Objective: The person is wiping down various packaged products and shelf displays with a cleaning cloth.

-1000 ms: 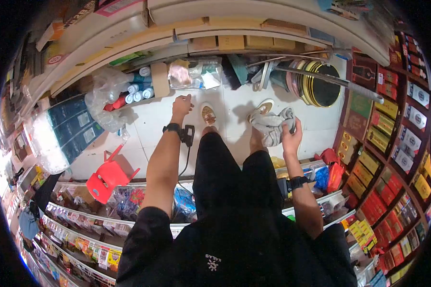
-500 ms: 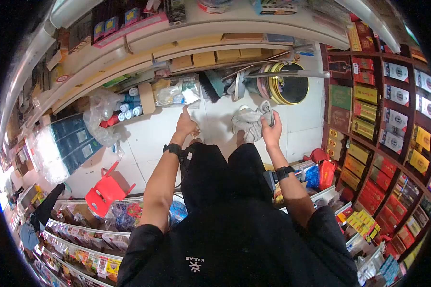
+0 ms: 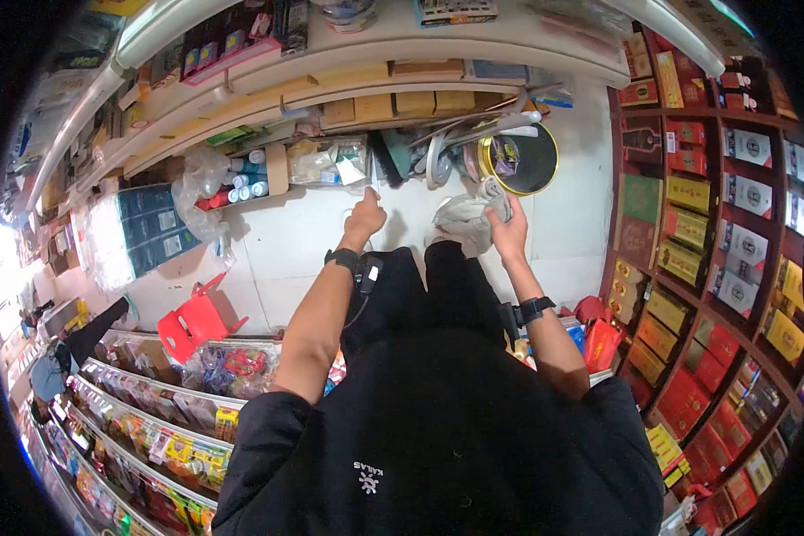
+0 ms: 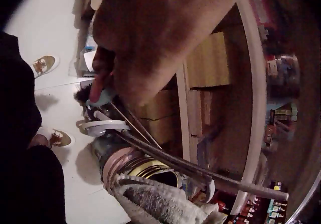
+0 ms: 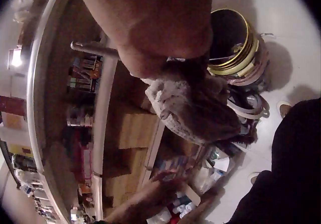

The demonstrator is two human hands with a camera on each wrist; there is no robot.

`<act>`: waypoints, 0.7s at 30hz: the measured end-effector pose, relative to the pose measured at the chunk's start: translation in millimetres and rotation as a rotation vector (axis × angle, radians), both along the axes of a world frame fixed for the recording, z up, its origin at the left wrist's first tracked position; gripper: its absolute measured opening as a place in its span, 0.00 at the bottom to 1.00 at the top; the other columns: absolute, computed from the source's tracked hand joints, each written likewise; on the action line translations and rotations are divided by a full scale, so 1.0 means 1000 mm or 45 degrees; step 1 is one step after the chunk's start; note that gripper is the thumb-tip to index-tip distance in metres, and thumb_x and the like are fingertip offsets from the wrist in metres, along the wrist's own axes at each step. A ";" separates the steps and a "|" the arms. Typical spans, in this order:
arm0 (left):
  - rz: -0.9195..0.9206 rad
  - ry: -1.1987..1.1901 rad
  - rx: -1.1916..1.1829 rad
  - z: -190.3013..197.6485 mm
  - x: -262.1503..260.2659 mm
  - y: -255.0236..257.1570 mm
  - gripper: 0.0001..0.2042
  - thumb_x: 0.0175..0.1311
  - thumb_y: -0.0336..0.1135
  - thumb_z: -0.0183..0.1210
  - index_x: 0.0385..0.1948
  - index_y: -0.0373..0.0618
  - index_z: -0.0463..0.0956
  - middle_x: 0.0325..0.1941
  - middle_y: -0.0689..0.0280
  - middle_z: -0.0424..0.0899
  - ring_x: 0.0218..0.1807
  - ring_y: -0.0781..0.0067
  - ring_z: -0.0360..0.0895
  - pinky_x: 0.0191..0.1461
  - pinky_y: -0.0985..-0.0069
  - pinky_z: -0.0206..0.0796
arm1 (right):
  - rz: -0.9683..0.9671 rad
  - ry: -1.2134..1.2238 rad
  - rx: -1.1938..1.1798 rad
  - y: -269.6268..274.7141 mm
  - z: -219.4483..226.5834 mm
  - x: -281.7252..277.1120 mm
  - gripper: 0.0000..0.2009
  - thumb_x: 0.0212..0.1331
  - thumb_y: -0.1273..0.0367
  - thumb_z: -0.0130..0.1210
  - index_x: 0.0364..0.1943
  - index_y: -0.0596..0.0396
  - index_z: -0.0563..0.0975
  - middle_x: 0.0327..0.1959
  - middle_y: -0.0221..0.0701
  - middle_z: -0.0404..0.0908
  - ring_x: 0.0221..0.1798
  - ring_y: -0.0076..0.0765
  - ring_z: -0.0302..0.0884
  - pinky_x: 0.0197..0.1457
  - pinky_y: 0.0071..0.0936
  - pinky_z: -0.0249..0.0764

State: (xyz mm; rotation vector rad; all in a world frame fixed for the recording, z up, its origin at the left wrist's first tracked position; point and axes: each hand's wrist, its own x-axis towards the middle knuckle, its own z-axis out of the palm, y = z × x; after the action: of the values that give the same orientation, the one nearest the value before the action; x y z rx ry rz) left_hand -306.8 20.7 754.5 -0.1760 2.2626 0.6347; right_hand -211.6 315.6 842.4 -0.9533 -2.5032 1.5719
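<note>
My right hand [image 3: 509, 230] grips a crumpled grey cloth [image 3: 464, 221], which hangs down over the floor near my foot. In the right wrist view the cloth [image 5: 193, 108] bunches below the hand, its gripping fingers mostly hidden in shadow. My left hand [image 3: 366, 217] holds nothing; it is held out over the floor with its fingers loosely bent, one reaching forward. Beyond it lie a clear plastic bag [image 3: 330, 165] and a dark-bristled broom head [image 3: 389, 156]. A gold-rimmed round bin [image 3: 556, 165] stands just past the right hand, a long handle crossing over it.
Boxes fill a low shelf [image 3: 375, 109] ahead. To the left are a red child's chair [image 3: 196, 322] and capped bottles [image 3: 246, 189] in a carton. A cabinet of red and gold boxes [image 3: 683, 219] lines the right; goods racks [image 3: 179, 420] run behind me.
The left hand has moved right and toward the broom side, with its fingers bending more after pointing forward. The right hand keeps hold of the cloth, near the bin. The head view has shifted.
</note>
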 end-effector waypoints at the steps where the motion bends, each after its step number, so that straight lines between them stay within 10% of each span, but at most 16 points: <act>1: -0.001 0.037 0.193 0.000 0.007 0.003 0.27 0.54 0.33 0.62 0.59 0.48 0.68 0.47 0.46 0.83 0.54 0.39 0.80 0.62 0.55 0.70 | 0.013 0.002 0.002 0.003 0.002 -0.002 0.26 0.57 0.68 0.64 0.60 0.63 0.75 0.58 0.47 0.80 0.63 0.44 0.76 0.68 0.35 0.67; 6: -0.230 0.483 0.240 -0.013 0.036 0.010 0.24 0.54 0.33 0.61 0.56 0.46 0.72 0.43 0.47 0.84 0.50 0.37 0.81 0.60 0.54 0.72 | 0.195 -0.071 -0.011 -0.001 0.010 -0.019 0.26 0.56 0.68 0.64 0.60 0.64 0.75 0.59 0.48 0.80 0.64 0.47 0.76 0.69 0.36 0.67; 8: 0.057 -0.084 0.240 -0.021 0.032 0.005 0.21 0.59 0.37 0.58 0.55 0.46 0.73 0.43 0.46 0.85 0.49 0.37 0.81 0.59 0.52 0.72 | 0.268 -0.030 0.003 -0.012 0.008 -0.026 0.25 0.57 0.69 0.64 0.59 0.61 0.75 0.55 0.43 0.81 0.60 0.42 0.77 0.66 0.34 0.69; 11: 0.210 0.125 0.101 0.045 0.038 -0.009 0.16 0.60 0.36 0.54 0.50 0.45 0.73 0.43 0.44 0.85 0.49 0.37 0.82 0.57 0.50 0.72 | 0.403 0.040 0.042 -0.032 0.000 -0.040 0.23 0.58 0.69 0.64 0.59 0.59 0.75 0.52 0.39 0.83 0.55 0.36 0.79 0.62 0.32 0.70; 21: 0.678 0.172 0.202 0.020 0.078 -0.176 0.16 0.55 0.28 0.52 0.48 0.49 0.74 0.41 0.47 0.86 0.50 0.41 0.82 0.55 0.52 0.71 | 0.607 0.228 0.326 -0.153 0.002 -0.063 0.23 0.56 0.69 0.64 0.57 0.58 0.76 0.53 0.43 0.82 0.58 0.43 0.78 0.64 0.34 0.70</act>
State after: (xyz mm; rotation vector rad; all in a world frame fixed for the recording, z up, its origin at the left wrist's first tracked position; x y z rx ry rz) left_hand -229.2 -155.3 774.4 -0.6884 2.2868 1.1266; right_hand -274.9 162.3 844.2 -0.1812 -2.8380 1.2975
